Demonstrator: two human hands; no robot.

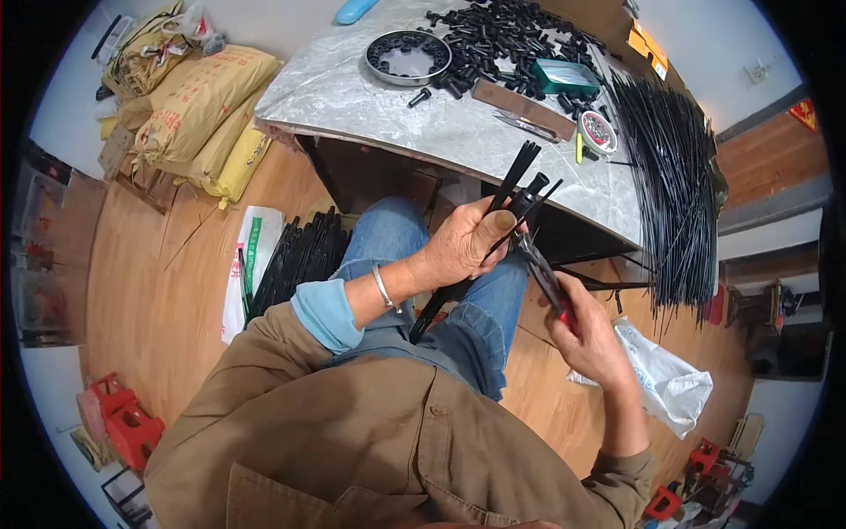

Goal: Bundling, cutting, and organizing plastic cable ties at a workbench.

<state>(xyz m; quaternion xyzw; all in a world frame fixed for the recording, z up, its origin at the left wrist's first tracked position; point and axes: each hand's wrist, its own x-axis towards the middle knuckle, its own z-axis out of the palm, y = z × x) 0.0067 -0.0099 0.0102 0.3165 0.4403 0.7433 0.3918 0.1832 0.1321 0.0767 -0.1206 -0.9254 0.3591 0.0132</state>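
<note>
Above my lap, my left hand is closed around several thin black rods, the thumb pressed on top. A short black tubular piece with a wider end stands among the rods at my fingertips. The lower ends of the rods run down between my thighs. My right hand is closed on a pair of pliers with red on the handles. The jaws are up against the rods just below my left thumb; whether they grip one is hidden.
On the grey marbled table lie a heap of black tubular pieces, a round metal tray, a green box, a brown bar and a small bowl. Long black strands hang over its right edge. Black rods lie left of my leg; sacks are stacked beyond.
</note>
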